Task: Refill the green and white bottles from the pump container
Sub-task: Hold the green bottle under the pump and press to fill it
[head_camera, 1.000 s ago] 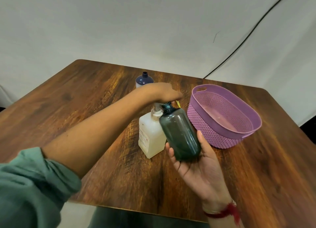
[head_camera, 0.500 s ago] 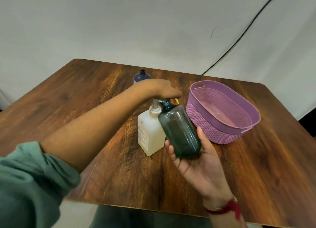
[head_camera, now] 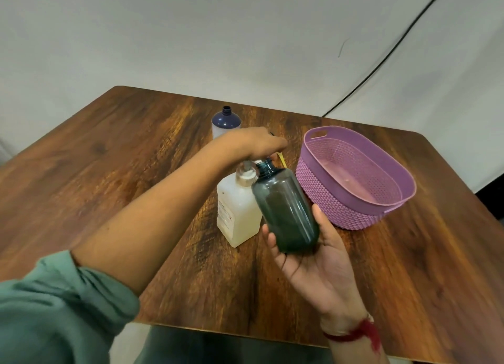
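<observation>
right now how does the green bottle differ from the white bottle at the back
The green bottle is held off the table in the right hand, tilted toward the pump container; the white bottle stands upright on the table, untouched. The green bottle is dark and see-through all over; the white bottle has a pale body under a dark blue shoulder. Both are uncapped.

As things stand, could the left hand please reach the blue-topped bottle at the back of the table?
Probably yes. The left hand sits on the pump container, just in front of the blue-topped bottle, with only bare table between, but it would have to leave the pump.
</observation>
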